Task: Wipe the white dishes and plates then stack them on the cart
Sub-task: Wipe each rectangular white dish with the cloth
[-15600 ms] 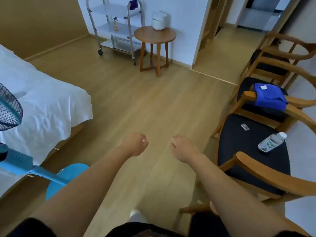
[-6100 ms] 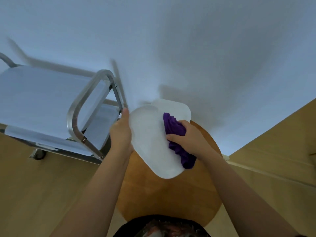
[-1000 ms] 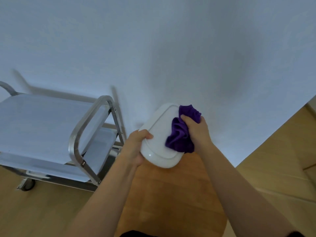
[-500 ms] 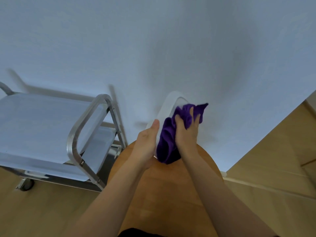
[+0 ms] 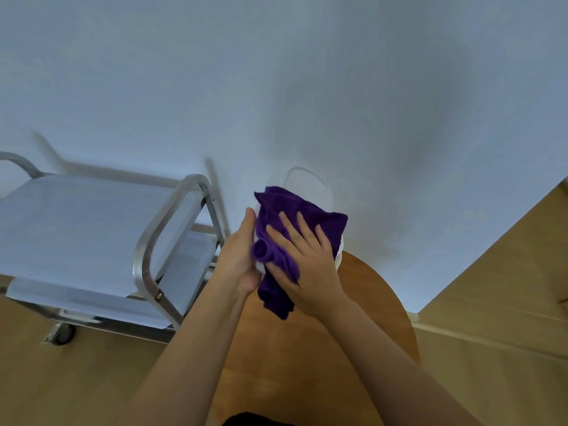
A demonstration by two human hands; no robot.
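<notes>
A white dish (image 5: 308,182) stands nearly upright in front of the white wall, and only its top rim and right edge show. My left hand (image 5: 241,252) holds its left edge, with the fingers hidden behind it. A purple cloth (image 5: 287,210) covers most of the dish's near face. My right hand (image 5: 302,265) lies flat on the cloth with spread, straight fingers and presses it onto the dish. The steel cart (image 5: 159,238) stands to the left, and its top shelf (image 5: 76,226) has nothing on it.
A round wooden table (image 5: 375,305) lies under my hands, against the wall. The cart's lower shelf (image 5: 184,265) shows under the top one, and a caster (image 5: 63,335) rests on the wooden floor (image 5: 491,318).
My right hand has opened flat, and the cloth now spreads wider over the dish. The dish has tipped further upright. My left hand keeps hold of its left edge.
</notes>
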